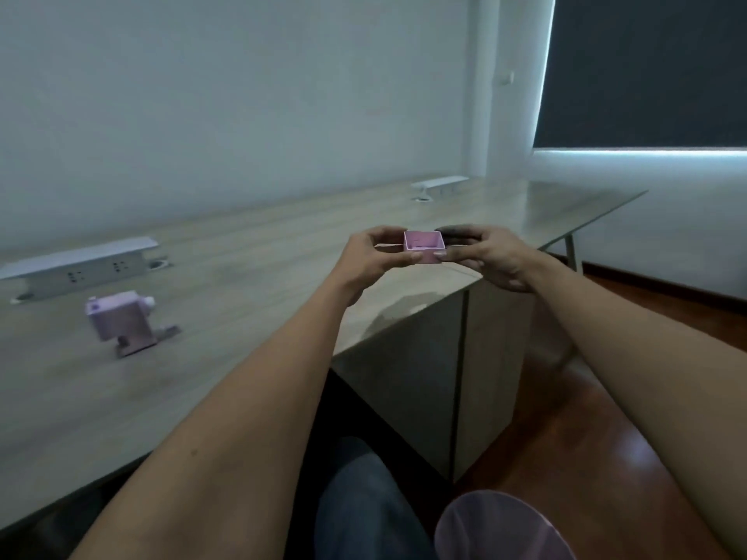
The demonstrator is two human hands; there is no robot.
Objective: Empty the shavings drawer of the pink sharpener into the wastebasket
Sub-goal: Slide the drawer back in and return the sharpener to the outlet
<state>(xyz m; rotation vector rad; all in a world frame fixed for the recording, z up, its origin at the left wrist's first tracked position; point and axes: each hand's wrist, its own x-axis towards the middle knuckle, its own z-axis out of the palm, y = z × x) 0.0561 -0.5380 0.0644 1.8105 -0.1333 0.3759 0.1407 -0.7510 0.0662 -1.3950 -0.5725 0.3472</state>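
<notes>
1. The pink shavings drawer is held level above the bench edge, open side up, pinched at its left end by the left hand and at its right end by the right hand; both hands are closed on it with thumbs and fingertips.
2. The pink sharpener is seen standing on the bench at about 9 o'clock from the drawer, well apart from it; the picture is blurred there.
3. A pale translucent wastebasket rim is seen on the floor at about 6 o'clock, beside a trouser leg.
</notes>
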